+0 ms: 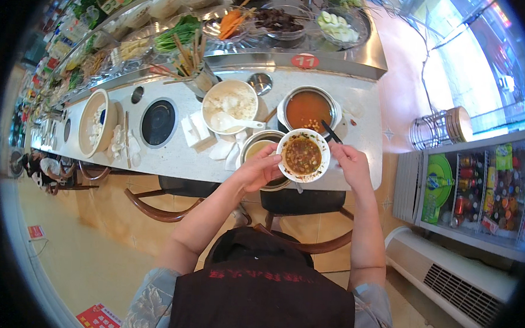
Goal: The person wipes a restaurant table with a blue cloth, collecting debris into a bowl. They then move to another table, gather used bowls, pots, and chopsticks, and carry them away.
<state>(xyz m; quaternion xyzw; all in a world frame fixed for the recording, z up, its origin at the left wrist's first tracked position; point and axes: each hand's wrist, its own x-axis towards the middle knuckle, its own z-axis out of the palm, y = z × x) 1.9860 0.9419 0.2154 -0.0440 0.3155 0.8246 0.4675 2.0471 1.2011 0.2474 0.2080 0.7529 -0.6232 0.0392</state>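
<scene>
My left hand [262, 167] holds a small white bowl [303, 155] of brown dipping sauce with chopped bits by its left rim. Closed around the black handle [332, 132] of a utensil is my right hand [348, 161], just right of the bowl; the utensil's far end dips into the pot. That pot [309, 108] holds orange-red broth with some pale beans. Partly beneath the sauce bowl and my left hand stands a metal pot [251, 143] with a pale bowl inside. A cream bowl [230, 102] with pale scraps and a white ladle [233, 122] stands to the left.
Along the white counter [192, 167] are tissues [197, 130], a chopstick holder [203, 83], a round black hob [159, 122] and a large cream basin [98, 124]. Food dishes line the raised metal shelf [346, 64]. Chairs [302, 201] stand at the near edge; a drinks fridge [476, 191] is at right.
</scene>
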